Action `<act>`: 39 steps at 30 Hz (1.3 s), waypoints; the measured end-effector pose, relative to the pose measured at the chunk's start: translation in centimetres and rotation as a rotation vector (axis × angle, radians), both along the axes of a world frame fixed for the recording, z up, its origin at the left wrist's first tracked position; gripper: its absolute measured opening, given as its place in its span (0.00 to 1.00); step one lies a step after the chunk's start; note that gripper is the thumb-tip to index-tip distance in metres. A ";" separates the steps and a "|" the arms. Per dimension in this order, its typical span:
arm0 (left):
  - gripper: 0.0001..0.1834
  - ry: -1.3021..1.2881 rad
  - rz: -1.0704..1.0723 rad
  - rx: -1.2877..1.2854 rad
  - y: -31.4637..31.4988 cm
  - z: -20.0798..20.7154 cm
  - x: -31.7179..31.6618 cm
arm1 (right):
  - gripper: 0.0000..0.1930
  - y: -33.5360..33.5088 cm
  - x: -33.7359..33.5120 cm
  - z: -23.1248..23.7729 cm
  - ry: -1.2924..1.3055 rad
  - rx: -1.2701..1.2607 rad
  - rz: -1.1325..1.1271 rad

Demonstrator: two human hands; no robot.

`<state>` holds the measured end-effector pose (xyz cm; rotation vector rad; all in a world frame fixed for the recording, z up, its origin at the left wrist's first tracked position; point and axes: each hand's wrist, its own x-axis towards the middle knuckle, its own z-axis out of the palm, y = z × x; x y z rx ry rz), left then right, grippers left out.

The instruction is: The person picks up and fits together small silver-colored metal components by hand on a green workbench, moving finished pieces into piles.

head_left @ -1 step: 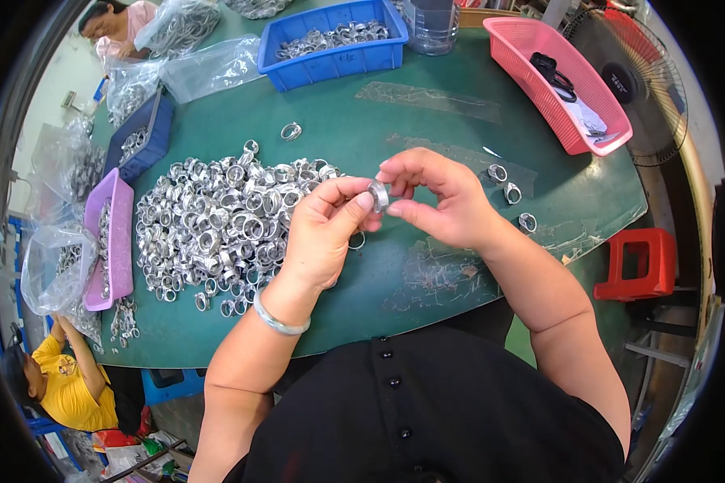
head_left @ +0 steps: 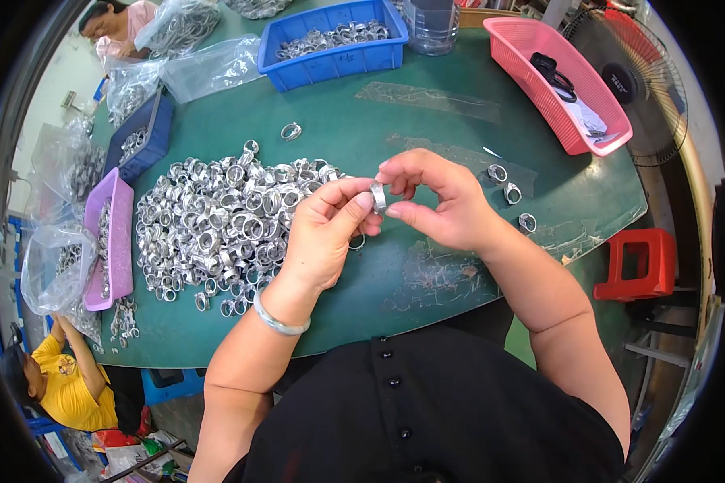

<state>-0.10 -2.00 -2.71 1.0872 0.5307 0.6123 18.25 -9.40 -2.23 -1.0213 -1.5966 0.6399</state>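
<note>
Pinched between the thumb and fingers of my left hand (head_left: 322,229) is a silver metal hose clamp (head_left: 379,196), its wide band facing up. My right hand (head_left: 439,197) curls around the same clamp from the other side, index fingertip at its upper edge and thumb at its lower edge. A big heap of similar clamps (head_left: 217,213) lies to the left of my left hand, some partly hidden behind it. One single clamp (head_left: 291,131) rests apart beyond the heap. To the right of my right hand lie a few more loose clamps (head_left: 511,193).
Beyond the heap stands a blue bin (head_left: 330,74) of clamps; a purple tray (head_left: 122,241) and dark blue bin (head_left: 155,137) line the left. A pink basket (head_left: 568,121) and fan (head_left: 620,80) are far right, a red stool (head_left: 640,262) below. Two people are at the left.
The hose clamp has turned slightly between my fingertips, showing more of its band. Both hands stay almost in place.
</note>
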 end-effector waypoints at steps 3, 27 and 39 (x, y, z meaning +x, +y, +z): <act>0.12 -0.165 -0.076 -0.173 -0.1 0.3 -0.1 | 0.19 0.0 -0.3 0.3 -0.061 0.049 -0.051; 0.24 -0.133 0.029 0.079 -1.4 0.2 0.7 | 0.18 0.1 -0.4 0.1 -0.127 0.089 -0.157; 0.16 -0.323 -0.105 -0.339 0.4 -1.0 -0.1 | 0.15 0.1 -0.6 0.4 -0.028 0.138 -0.116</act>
